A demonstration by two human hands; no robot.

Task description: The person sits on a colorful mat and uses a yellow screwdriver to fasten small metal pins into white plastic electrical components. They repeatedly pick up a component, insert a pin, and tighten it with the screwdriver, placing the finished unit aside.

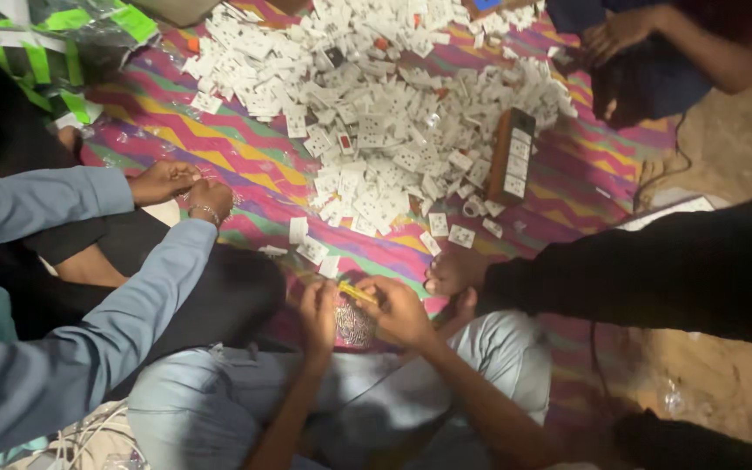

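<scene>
Striped mat (176,130): yellow tool (357,293) between left hand (318,315), right hand (400,311).

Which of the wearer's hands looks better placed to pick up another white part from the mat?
Probably the left hand: the nearest loose white switch plates lie just beyond it on the striped mat. The right hand grips the yellow-handled tool, so it seems busier.

The small patterned part (355,324) between both hands is blurred (markings unreadable).
</scene>
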